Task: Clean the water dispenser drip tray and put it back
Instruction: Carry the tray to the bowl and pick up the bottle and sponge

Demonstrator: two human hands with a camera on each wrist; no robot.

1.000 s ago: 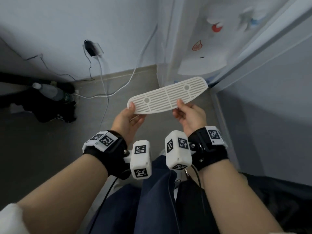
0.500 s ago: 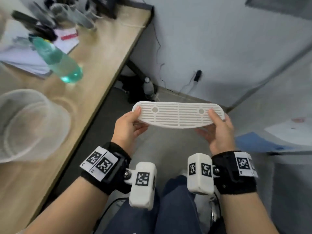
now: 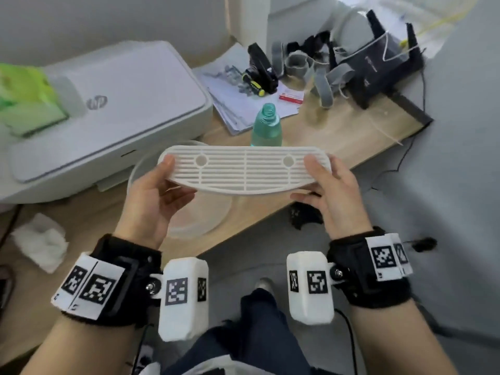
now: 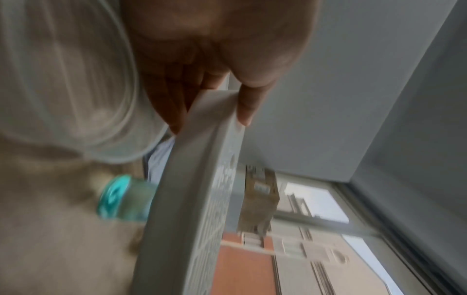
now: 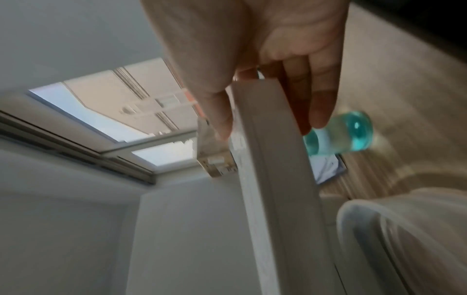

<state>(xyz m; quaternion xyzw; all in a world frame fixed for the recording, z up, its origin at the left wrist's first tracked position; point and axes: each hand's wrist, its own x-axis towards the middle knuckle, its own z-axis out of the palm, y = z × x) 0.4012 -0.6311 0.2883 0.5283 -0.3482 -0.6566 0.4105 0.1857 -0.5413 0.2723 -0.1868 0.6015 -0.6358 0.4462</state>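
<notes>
Behind, a window and ceiling are being shown only by the wrist views. Above the bench [image 3: 338, 136] and a clear bowl [image 3: 194, 212], the drip tray [image 3: 243, 171] is being pinched at its ends by the left hand [image 3: 154, 196] and right hand [image 3: 332, 190], near a teal bottle [image 3: 266, 125].

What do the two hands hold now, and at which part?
The white drip tray: left hand grips its left end, right hand its right end, thumbs on top.
</notes>
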